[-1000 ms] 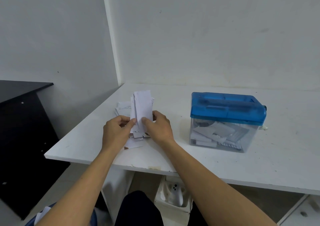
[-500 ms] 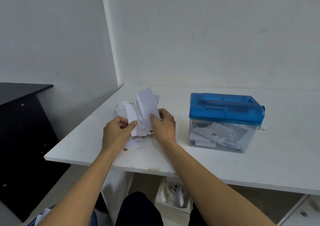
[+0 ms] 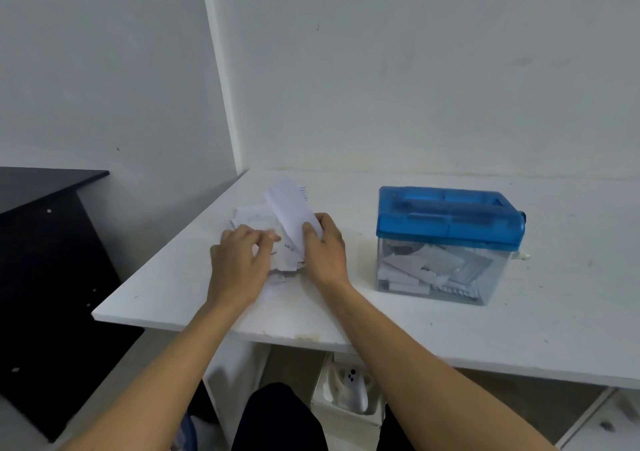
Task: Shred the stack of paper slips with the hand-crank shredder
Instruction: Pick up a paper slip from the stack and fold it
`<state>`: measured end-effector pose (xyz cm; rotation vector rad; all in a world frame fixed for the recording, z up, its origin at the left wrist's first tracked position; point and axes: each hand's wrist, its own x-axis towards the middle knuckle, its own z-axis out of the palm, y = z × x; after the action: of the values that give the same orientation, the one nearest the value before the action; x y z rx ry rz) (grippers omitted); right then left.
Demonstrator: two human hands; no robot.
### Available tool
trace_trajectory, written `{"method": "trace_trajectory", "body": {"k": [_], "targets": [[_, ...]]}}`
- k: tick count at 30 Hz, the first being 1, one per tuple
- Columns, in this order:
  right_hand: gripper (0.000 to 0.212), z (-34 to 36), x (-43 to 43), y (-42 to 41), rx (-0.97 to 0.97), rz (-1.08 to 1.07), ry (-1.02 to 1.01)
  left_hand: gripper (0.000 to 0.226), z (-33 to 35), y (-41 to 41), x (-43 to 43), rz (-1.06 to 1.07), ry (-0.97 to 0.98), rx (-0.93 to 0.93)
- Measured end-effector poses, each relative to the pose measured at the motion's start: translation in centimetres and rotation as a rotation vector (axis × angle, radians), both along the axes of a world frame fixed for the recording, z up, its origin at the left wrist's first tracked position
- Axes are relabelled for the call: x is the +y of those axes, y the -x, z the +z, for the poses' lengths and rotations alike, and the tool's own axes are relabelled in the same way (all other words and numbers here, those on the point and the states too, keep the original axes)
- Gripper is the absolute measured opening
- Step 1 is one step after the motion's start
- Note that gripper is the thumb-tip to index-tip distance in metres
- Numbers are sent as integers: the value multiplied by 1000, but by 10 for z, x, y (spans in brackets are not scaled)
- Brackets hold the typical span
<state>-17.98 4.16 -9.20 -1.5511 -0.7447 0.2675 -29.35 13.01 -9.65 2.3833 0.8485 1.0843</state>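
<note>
A pile of white paper slips (image 3: 254,216) lies on the white table (image 3: 554,329) near its left end. My right hand (image 3: 323,248) grips a bunch of slips (image 3: 289,210) that tilts up and to the left above the pile. My left hand (image 3: 239,263) lies over the near part of the pile with its fingers curled onto the papers. The hand-crank shredder (image 3: 448,220) has a blue top on a clear bin holding paper shreds and stands to the right of my hands, apart from them.
A white wall runs close behind the table. A black desk (image 3: 41,187) stands lower at the left. Under the table sits an open box (image 3: 349,391) with a white object in it. My dark-clothed knee (image 3: 277,419) shows at the bottom edge.
My right hand has tilted the held slips further left and lower. My left hand has let go of the upright slips and dropped onto the pile.
</note>
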Motion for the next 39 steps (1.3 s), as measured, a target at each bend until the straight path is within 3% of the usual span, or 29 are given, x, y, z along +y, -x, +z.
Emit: {"method": "trace_trajectory", "body": {"k": [2,7,12,15,19,23,28,34,39], "targets": [[13,3,0,7,-9,49,-49,37,15,-4,-6,-98,8,23],[22,37,-6,23,60,96,-200,26,64,-16,-11,-227,430,-128],[22,86,-24,18,-24,107,-258,19,100,-23,-23,-340,612,-351],[23,108,-43,1,-89,23,-229,16,120,-32,-35,-407,653,-385],[21,130,-80,-31,-96,-59,-155,20,134,-55,-61,-423,623,-364],[20,147,-121,-54,-231,-60,-39,18,143,-82,-89,-427,556,-312],[14,142,-167,-92,-400,-173,135,11,140,-110,-118,-452,373,-95],[15,120,-176,-103,-529,-220,295,22,126,-128,-129,-381,227,58],[16,118,-172,-104,-537,-243,308,23,127,-125,-127,-335,113,78]]}}
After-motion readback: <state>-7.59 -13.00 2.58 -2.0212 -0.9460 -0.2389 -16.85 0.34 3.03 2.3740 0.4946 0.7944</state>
